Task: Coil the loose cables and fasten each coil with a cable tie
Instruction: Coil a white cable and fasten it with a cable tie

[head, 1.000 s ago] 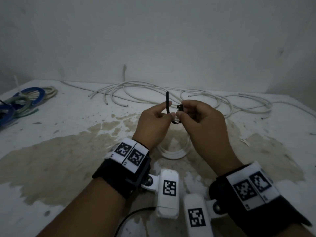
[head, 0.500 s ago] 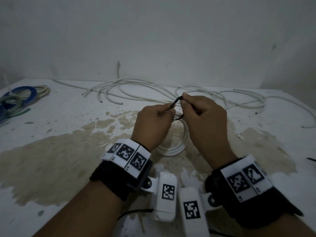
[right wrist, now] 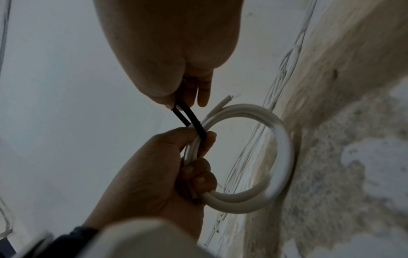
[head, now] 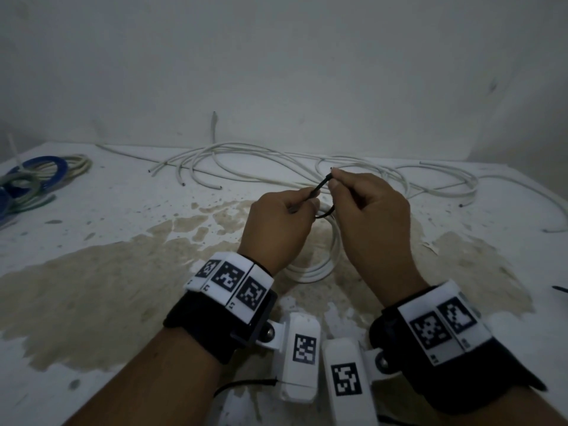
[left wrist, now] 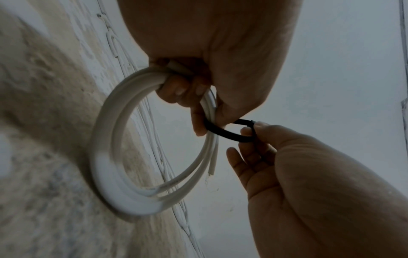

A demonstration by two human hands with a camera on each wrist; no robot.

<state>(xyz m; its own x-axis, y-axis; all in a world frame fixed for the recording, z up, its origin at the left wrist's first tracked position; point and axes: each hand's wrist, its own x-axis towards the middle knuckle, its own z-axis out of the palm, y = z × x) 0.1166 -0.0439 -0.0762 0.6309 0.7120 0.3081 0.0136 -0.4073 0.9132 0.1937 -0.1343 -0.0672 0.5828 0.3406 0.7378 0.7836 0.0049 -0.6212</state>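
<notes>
My left hand [head: 278, 224] grips a small coil of white cable [head: 319, 265] and holds it up above the stained table [head: 92, 272]. The coil [left wrist: 114, 157] hangs below my curled fingers [left wrist: 176, 89] in the left wrist view. A black cable tie [left wrist: 229, 133] loops round the coil's strands. My right hand [head: 365, 210] pinches the tie's tail [head: 321, 187] and head, with the tail pointing up and right. In the right wrist view the tie [right wrist: 192, 118] runs from my right fingers down to the coil [right wrist: 264, 157].
Loose white cables [head: 276, 167] sprawl along the back of the table against the wall. Blue and green coils [head: 27, 182] lie at the far left edge. A dark thin item [head: 561, 289] shows at the right edge.
The tie's tail stood upright a second ago; it now runs through the head and my right hand has drawn it up and right, shrinking the loop around the coil.
</notes>
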